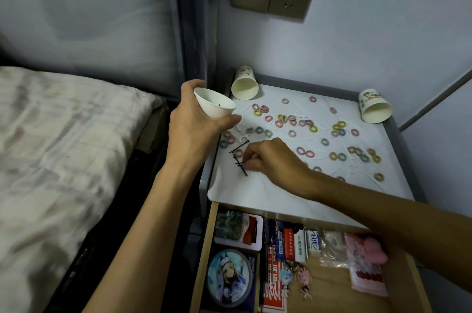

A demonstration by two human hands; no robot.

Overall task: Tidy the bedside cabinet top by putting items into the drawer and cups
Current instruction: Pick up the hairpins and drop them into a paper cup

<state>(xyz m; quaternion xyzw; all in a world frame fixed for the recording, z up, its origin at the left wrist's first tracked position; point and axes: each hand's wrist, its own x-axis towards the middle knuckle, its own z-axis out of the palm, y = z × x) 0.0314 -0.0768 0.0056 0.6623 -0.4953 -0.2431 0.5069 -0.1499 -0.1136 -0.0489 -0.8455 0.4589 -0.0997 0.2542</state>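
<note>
Pin-gathering step, apparently: your right hand (275,159) pinches pins (240,164) near the cup (214,107) your left hand (194,128) grips; next, lift them into it

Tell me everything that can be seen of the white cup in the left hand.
The white cup looks like plain thin paper, with a rolled rim and a wall narrowing toward the base. It is tilted, mouth turned up toward the camera. Inside shows only one small dark speck. The left hand grips it, thumb across the lower front. It is held in the air at the left edge of the cabinet top, touching nothing else.
</note>
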